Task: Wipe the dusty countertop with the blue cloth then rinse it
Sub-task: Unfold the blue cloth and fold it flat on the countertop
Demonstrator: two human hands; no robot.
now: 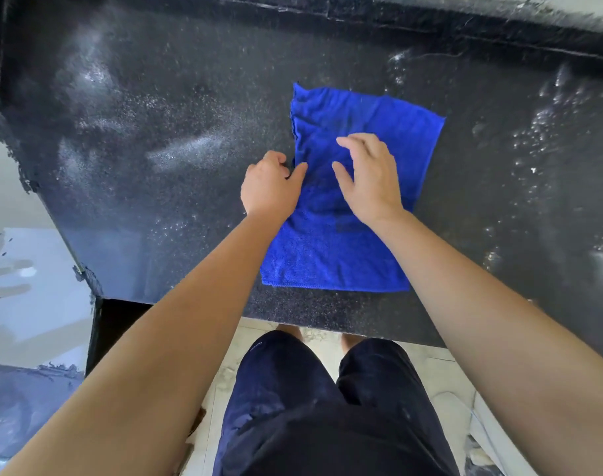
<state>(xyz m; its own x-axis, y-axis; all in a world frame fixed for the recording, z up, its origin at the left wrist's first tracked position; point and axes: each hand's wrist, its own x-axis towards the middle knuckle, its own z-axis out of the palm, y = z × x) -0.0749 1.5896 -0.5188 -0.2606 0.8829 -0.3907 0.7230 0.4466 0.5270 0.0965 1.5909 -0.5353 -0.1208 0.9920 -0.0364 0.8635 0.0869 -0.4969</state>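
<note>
Blue microfibre cloth [344,249] flat on granite countertop [155,115], near front edge. Right hand [368,176] fingers spread over it; left hand [269,187] curled at its hem, grip unclear. Risk: light pressure, cloth bunches, dust smears.

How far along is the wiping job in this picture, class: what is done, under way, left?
Done: the blue cloth lies folded flat on the countertop. In hand: the left hand is at its left edge, the right hand open over it; no firm grip shows. Left: pale dust streaks lie left of the cloth and white specks right, so wiping looks barely begun; rinsing is not yet done.
</note>
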